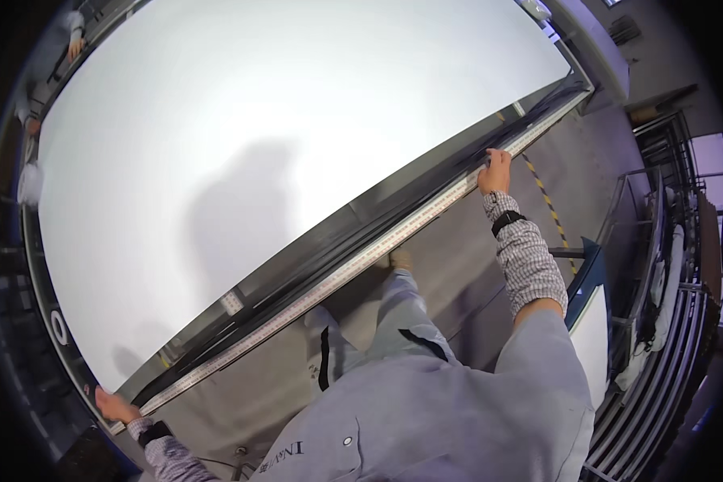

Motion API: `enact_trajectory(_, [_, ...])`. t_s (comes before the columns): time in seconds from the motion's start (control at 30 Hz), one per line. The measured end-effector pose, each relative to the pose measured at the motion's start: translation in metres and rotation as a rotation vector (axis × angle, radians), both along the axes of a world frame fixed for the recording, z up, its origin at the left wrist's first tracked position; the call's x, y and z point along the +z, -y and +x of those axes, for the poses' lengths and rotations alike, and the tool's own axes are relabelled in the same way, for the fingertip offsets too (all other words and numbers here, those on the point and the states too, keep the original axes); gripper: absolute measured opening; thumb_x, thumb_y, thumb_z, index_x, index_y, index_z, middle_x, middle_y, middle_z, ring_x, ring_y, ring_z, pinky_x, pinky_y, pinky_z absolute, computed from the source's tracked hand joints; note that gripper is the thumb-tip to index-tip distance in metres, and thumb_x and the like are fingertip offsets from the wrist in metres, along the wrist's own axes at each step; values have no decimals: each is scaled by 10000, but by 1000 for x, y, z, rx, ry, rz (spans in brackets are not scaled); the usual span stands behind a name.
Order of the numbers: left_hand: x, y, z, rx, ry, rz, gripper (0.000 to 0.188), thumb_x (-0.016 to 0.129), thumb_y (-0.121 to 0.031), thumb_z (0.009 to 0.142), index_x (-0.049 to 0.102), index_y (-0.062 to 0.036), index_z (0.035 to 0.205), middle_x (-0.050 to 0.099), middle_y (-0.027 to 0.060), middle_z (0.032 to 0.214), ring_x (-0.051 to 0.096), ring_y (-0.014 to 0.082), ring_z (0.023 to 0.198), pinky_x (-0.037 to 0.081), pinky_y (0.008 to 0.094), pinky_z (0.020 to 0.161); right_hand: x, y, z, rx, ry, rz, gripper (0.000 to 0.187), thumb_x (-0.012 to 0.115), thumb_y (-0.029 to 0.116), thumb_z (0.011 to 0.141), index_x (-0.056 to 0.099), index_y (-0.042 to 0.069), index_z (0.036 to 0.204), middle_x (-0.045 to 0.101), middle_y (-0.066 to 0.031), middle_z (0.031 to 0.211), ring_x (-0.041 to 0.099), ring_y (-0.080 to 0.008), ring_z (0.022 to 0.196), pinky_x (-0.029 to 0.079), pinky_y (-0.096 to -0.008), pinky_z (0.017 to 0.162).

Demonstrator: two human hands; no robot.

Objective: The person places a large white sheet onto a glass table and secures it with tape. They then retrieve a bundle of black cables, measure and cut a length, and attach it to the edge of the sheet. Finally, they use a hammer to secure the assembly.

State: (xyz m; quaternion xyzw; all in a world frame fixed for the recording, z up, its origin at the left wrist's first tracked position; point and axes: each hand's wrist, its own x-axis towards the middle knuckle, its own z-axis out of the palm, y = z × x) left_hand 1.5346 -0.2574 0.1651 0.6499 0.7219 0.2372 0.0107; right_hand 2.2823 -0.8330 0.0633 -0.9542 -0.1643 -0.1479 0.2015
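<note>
A large white sheet (361,104) fills the upper left, lying across a wide metal frame. Along its near side runs a long pale rail (361,255) with small printed marks, slanting from lower left to upper right. My right hand (496,171) is closed over this rail toward its right end, fingers bent across the top. At the rail's left end, my left hand (118,406) is closed on the frame's corner, its fingertips partly hidden. Dark strips (329,277) lie between the rail and the sheet. Both my forearms wear patterned sleeve covers.
Another person's hands (75,50) rest at the frame's far left edge. A blue-edged stand with a white panel (591,345) is close on my right. Beyond it are metal racks (659,386). Yellow-black tape (543,195) marks the floor. My legs are just behind the rail.
</note>
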Motion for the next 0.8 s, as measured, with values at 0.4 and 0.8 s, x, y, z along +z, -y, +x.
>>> enact_trajectory(0.4, [-21, 386, 529, -1437, 441, -288, 60, 632, -36, 756, 611, -24, 811, 603, 93, 792, 598, 224, 693, 477, 280, 582, 26, 26, 34, 751, 56, 32, 245, 643, 77, 705, 602, 85, 947, 509, -80, 965, 519, -247, 900, 459, -356, 722])
enact_trajectory(0.8, [-68, 432, 633, -1503, 124, -3, 193, 648, -119, 695, 570, -66, 863, 508, 75, 789, 517, 257, 779, 432, 376, 652, 38, 21, 71, 1053, -66, -14, 135, 578, 39, 721, 492, 46, 826, 516, -105, 797, 513, -302, 781, 413, -382, 671])
